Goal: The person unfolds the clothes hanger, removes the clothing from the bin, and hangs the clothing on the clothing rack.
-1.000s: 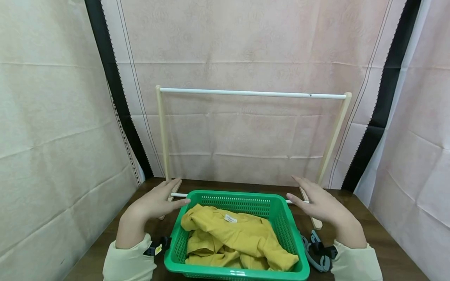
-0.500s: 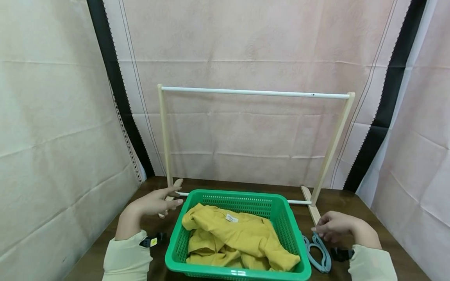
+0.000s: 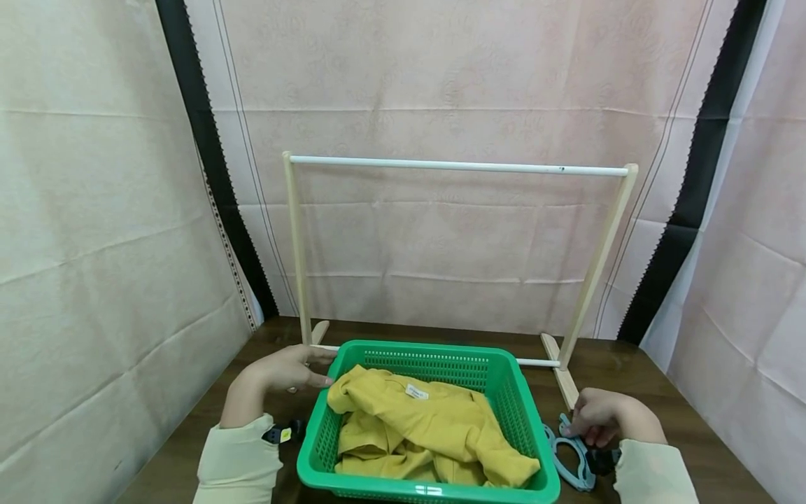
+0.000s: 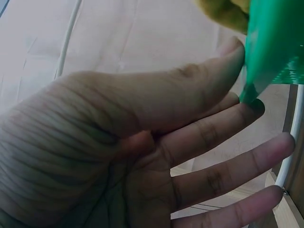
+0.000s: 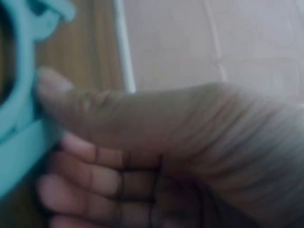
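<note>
Blue hanger (image 5: 28, 145) on table (image 3: 686, 434), just beside green basket (image 3: 365, 483); right hand (image 3: 613, 413) pinches it. Left hand (image 3: 286, 367), fingers loosely extended, now touches basket rim, moments ago slightly apart: perhaps steadying. Yellow garment (image 3: 434, 427) inside.

Both forearms, in pale sleeves, enter from below; each wrist bends inward. Left hand (image 3: 286, 367): back uppermost, directed toward the midline; in the left wrist view the thumb (image 4: 190, 92) is extended, well apart from the fingers (image 4: 221, 185), which lie nearly straight and slightly spread. Right hand (image 3: 607, 413): nearer the body than the left, knuckles raised; in the right wrist view, somewhat blurred, its thumb (image 5: 109, 114) reaches forward over curled fingers (image 5: 85, 180), pinching.
</note>
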Demonstrator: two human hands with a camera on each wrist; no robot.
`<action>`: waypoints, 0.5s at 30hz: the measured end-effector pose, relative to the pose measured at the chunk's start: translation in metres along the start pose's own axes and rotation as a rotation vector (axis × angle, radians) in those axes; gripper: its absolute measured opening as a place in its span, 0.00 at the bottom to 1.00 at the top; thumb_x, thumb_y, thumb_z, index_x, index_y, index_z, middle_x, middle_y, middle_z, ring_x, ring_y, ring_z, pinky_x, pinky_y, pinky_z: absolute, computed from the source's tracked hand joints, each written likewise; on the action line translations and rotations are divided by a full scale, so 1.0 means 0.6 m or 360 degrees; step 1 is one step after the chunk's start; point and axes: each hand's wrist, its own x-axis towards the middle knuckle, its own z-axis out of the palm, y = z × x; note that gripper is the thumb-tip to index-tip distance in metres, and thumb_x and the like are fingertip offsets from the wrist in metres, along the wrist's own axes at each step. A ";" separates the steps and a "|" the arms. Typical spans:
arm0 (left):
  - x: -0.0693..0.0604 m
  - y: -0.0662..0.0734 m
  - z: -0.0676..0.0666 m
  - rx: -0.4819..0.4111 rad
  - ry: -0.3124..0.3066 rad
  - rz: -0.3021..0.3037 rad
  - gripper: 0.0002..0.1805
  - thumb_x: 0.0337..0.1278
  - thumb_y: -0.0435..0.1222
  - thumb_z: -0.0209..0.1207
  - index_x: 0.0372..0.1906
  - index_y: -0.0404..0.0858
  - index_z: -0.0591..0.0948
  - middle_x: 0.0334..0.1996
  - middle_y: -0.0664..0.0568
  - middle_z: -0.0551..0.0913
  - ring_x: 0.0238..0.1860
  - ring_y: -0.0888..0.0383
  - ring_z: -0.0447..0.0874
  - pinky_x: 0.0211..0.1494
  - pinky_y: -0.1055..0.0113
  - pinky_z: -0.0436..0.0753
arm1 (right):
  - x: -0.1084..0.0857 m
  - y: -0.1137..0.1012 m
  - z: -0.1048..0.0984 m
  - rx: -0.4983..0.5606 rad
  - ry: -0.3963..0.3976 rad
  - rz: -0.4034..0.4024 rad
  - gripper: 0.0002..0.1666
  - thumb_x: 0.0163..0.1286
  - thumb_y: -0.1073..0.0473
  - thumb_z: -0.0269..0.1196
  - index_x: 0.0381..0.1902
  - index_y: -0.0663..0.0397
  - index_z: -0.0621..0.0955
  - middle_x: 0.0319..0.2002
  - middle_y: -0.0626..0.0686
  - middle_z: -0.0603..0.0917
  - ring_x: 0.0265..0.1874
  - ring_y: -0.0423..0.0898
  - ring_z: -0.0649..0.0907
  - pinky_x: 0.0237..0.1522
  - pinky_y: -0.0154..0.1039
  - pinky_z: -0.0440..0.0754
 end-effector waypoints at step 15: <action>-0.003 0.006 0.005 0.0087 0.0050 -0.0032 0.36 0.59 0.39 0.70 0.71 0.37 0.72 0.65 0.40 0.76 0.62 0.38 0.75 0.47 0.52 0.82 | 0.007 0.020 0.002 0.0140 -0.0141 -0.0164 0.15 0.67 0.58 0.64 0.22 0.56 0.77 0.19 0.50 0.75 0.19 0.43 0.75 0.23 0.35 0.77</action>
